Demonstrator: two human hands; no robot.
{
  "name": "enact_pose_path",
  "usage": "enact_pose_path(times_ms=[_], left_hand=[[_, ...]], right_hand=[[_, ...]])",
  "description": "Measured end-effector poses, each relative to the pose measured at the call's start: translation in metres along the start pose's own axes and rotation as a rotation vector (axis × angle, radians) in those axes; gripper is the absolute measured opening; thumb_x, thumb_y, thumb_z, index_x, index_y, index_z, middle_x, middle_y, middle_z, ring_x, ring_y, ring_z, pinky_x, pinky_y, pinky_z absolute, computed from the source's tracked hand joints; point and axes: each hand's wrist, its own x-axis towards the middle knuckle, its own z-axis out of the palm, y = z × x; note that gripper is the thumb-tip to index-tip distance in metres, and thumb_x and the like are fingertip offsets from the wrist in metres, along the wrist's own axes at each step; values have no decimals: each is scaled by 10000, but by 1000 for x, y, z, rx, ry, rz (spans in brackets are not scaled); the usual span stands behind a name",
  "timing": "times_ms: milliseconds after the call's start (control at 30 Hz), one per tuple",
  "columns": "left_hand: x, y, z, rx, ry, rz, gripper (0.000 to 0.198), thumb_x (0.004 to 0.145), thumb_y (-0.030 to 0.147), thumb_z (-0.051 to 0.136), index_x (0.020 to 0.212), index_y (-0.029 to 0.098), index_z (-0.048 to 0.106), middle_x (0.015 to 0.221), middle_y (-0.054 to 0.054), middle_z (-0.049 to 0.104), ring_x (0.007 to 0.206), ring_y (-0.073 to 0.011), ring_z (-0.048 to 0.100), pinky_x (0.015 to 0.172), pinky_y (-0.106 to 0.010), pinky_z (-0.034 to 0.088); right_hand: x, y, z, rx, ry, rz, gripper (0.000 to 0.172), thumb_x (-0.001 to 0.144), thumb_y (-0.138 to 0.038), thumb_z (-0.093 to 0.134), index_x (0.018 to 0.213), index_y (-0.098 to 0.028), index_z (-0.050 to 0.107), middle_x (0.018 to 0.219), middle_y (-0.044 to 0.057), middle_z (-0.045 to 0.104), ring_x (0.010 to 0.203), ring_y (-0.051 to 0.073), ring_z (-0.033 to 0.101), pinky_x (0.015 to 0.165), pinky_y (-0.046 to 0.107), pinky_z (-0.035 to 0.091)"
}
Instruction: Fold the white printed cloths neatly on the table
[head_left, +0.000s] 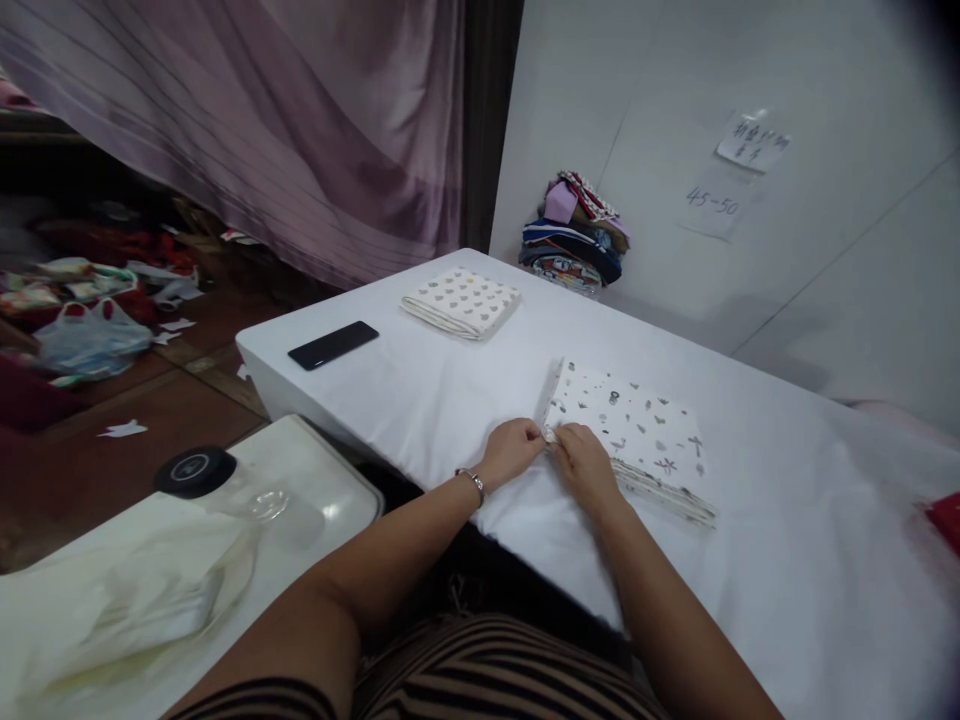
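A folded white cloth with small printed motifs (630, 415) lies flat on the white-covered table (442, 390). Both my hands meet at its near left corner. My left hand (514, 452), with a bracelet on the wrist, has its fingers pinched at that corner's edge. Fingers curled, my right hand (586, 468) grips the same corner from the right. Whatever lies between the fingertips is mostly hidden. Farther back on the table rests a second folded white cloth with grey and orange motifs (463, 302), apart from both hands.
A black phone (334, 345) lies near the table's left end. Folded clothes (574, 235) are stacked by the wall, which bears paper notes (754, 143). At lower left, a pale surface (330, 470) holds a black-lidded jar (196, 472) and a plastic bag (142, 600). A curtain (360, 130) hangs behind.
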Motion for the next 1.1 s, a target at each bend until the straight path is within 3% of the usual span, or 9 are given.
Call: enact_pose_path(times_ms=[267,533,867,1100], left_hand=[[3,-9,3,-139,-18,44,167,731,255,501,701,177,646,681,11,643,653,-122,551,592,-220,386],[2,-13,4,-209,-32,100,186,750,276,493,769,180,651,722,20,648,684,-124,564,633,-226,413],[-5,-3,5,155,-3,185,127,768,298,569,846,202,600,850,-5,597,759,-146,558,655,-249,407],[-3,-5,7,193,-9,206,103,800,283,557,859,208,593,850,-8,590,781,-158,553,664,-257,394]], right_hand=[[-5,4,10,-64,16,-5,270,849,-232,484,1104,-166,541,1066,110,565,966,256,473,824,389,405],[-4,5,13,25,75,86,234,852,-211,448,1049,-189,571,1020,89,583,941,236,494,821,376,418],[-4,7,15,216,186,175,184,837,-244,453,963,-218,586,955,56,589,920,213,509,821,357,428],[-4,4,11,191,172,169,202,839,-224,448,984,-215,589,967,60,592,927,213,511,831,353,426]])
